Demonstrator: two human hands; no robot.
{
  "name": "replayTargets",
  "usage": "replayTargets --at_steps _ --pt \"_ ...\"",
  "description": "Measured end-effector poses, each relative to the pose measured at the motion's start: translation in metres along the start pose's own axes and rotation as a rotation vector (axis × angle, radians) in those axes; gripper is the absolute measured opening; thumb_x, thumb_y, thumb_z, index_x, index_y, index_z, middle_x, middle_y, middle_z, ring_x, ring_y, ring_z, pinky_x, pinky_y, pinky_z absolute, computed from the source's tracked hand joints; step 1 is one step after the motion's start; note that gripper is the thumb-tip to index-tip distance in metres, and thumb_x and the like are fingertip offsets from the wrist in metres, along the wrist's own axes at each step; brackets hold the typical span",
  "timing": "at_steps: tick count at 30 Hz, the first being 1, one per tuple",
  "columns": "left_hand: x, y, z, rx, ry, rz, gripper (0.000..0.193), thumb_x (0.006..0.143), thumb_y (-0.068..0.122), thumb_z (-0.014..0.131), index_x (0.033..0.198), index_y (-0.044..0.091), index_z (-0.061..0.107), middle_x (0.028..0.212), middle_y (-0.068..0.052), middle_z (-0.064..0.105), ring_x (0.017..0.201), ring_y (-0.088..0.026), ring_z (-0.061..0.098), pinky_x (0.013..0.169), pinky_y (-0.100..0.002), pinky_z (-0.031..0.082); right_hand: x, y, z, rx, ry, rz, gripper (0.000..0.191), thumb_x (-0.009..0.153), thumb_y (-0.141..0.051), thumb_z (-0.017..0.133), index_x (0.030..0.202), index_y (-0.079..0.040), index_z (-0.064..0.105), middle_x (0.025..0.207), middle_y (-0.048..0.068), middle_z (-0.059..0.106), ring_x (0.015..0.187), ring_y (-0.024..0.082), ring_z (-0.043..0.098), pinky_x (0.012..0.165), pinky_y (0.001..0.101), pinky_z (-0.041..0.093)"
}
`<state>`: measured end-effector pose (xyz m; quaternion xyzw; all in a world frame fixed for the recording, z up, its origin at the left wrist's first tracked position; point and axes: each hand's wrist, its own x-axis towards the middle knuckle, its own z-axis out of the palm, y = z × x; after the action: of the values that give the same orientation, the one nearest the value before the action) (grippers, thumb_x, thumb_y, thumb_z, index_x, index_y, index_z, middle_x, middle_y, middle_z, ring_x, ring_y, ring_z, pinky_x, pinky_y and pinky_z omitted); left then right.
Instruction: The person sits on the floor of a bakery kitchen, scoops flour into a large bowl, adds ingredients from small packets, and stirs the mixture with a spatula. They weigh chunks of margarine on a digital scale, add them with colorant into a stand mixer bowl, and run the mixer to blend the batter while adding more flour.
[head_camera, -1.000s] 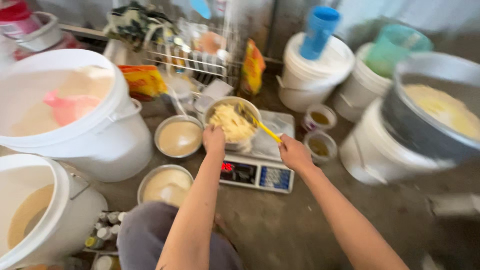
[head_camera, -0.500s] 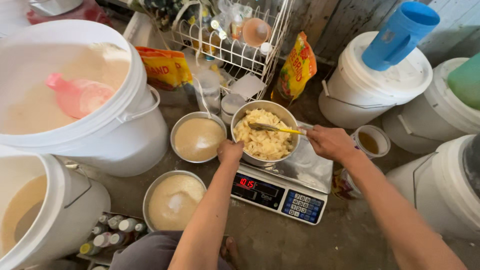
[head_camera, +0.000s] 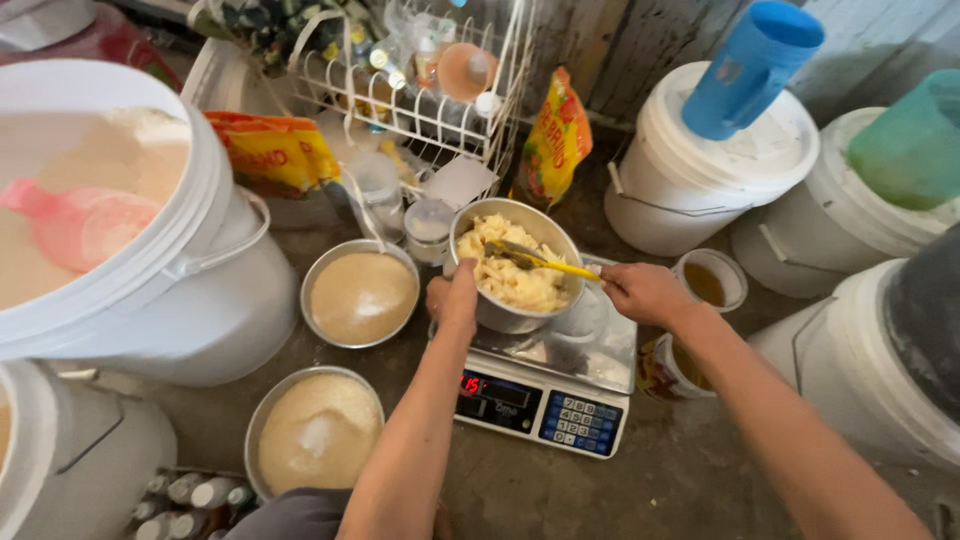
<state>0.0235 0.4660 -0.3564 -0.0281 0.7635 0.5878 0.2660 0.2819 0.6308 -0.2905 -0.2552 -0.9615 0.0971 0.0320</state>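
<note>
steel bowl (head_camera: 515, 270) of pale mash sits on the scale (head_camera: 560, 375), just ahead of both hands. your left hand (head_camera: 455, 300) clasps its near-left rim; your right hand (head_camera: 645, 292) pinches the yellow-handled utensil (head_camera: 545, 262), its long axis running leftward into the mash.

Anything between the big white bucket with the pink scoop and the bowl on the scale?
Head view: one steel bowl of tan powder sits between bucket and weighing bowl.

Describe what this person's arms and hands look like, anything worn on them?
Both forearms are bare right to the frame edge: no sleeves show. The left hand and right hand wear no gloves, and no watch, ring or bracelet is visible.
</note>
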Motion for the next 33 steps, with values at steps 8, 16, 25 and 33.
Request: replayTargets --at_steps 8,16,25,33 --pt "-0.085 0.058 -0.017 -0.221 -0.111 0.022 0.055 0.066 0.032 0.082 0.094 -0.014 0.072 0.094 -0.021 0.076 0.087 -0.029 0.073 0.078 -0.043 0.057 -0.067 0.003 -0.08 0.021 -0.081 -0.098 0.03 0.092 -0.026 0.058 0.113 -0.01 0.071 0.084 0.02 0.073 0.076 0.04 0.069 0.07 0.0504 0.055" --pt "-0.208 0.097 -0.02 -0.564 -0.435 -0.221 0.047 0.068 0.022 0.079 0.096 -0.015 0.07 0.093 -0.021 0.074 0.074 -0.03 0.072 0.064 -0.045 0.06 -0.219 -0.017 -0.171 0.103 -0.243 0.079 0.024 0.092 -0.024 0.057 0.098 -0.005 0.071 0.073 0.017 0.069 0.065 0.033 0.065 0.066 0.0463 0.052" --pt "-0.406 0.091 -0.021 -0.51 -0.687 -0.214 0.048 0.067 0.023 0.079 0.097 -0.014 0.071 0.094 -0.02 0.075 0.077 -0.029 0.073 0.07 -0.041 0.061 -0.453 -0.114 -0.238 0.763 -0.277 0.897 0.032 0.097 -0.027 0.054 0.12 -0.019 0.074 0.057 0.0 0.045 0.038 0.011 0.036 0.035 0.0311 0.033" --pt "-0.567 0.078 0.006 -0.249 -0.935 -0.058 0.055 0.07 0.037 0.081 0.096 -0.012 0.076 0.096 -0.016 0.077 0.081 -0.022 0.073 0.074 -0.036 0.058 -0.591 -0.203 -0.269 1.199 0.154 1.1 0.038 0.097 -0.02 0.05 0.121 -0.003 0.075 0.054 0.001 0.044 0.032 0.008 0.032 0.028 0.0262 0.028"
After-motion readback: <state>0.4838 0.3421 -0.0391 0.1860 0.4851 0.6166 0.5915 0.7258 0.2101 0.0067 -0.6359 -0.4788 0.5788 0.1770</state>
